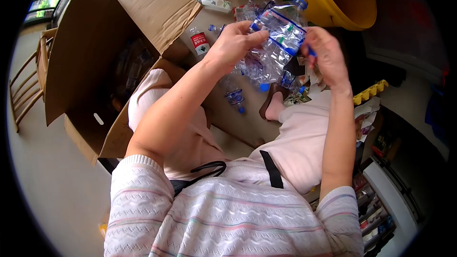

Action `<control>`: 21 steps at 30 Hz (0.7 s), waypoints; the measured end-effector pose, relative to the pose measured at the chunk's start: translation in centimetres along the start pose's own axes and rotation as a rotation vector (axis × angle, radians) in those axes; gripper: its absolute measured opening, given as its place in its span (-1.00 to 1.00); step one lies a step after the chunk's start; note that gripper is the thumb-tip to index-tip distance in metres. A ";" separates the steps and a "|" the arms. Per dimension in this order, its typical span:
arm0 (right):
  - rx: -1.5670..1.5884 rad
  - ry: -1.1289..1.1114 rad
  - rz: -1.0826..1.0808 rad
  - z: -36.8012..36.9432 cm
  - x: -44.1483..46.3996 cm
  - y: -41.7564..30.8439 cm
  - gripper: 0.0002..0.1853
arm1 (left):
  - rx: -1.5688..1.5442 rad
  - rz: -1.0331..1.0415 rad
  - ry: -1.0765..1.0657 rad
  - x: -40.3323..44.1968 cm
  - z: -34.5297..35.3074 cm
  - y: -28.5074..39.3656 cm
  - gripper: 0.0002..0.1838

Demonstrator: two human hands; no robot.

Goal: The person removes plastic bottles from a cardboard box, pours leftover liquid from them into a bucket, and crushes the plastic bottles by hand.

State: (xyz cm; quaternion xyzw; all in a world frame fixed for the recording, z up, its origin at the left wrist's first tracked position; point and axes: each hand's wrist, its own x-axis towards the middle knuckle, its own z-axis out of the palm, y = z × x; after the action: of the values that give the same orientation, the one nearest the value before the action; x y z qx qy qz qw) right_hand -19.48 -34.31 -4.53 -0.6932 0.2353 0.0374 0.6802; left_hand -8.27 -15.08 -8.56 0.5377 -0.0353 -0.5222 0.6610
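Observation:
In front of me I hold up a clear plastic bottle (pixel 276 64) with a blue cap (pixel 299 2). A see-through label (pixel 282 27) with blue edges spans between my hands across the bottle. My left hand (pixel 236 44) is closed on the bottle's left side, its thumb lying over the label. My right hand (pixel 326 57) is slightly blurred and pinches the right end of the label, where a blue bit shows at its fingers. Where label and bottle separate is hard to make out.
A large open cardboard box (pixel 102 74) with bottles inside stands at left. A yellow bucket (pixel 333 0) is at upper right. On the floor lie several bottles, including a red-labelled bottle (pixel 199 42) and a blue-capped bottle (pixel 234 97). A wooden chair (pixel 31 78) stands far left.

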 end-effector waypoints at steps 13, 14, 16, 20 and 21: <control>0.063 0.243 -0.144 0.3 1.5 -0.1 -0.60 | -0.149 -0.262 -0.190 -1.4 2.1 -0.4 -0.77; 0.103 0.225 -0.163 0.4 1.4 -0.2 -0.61 | -0.189 -0.259 -0.202 -1.2 1.8 -0.5 -0.78; 0.182 0.189 -0.200 0.4 1.4 -0.4 -0.62 | -0.268 -0.254 -0.226 -0.9 1.3 -0.8 -0.79; 0.260 0.228 -0.231 0.7 1.3 -1.1 -0.63 | -0.345 -0.235 -0.244 -0.9 1.5 -0.6 -0.80; 0.239 0.237 -0.238 0.8 1.2 -1.2 -0.64 | -0.327 -0.227 -0.237 -0.9 1.4 -0.7 -0.79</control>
State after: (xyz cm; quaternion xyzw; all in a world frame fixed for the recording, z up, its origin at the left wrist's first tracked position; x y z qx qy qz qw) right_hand -17.70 -33.89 -3.92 -0.6301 0.2330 -0.1532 0.7247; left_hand -9.98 -15.34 -7.99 0.3589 0.0332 -0.6514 0.6677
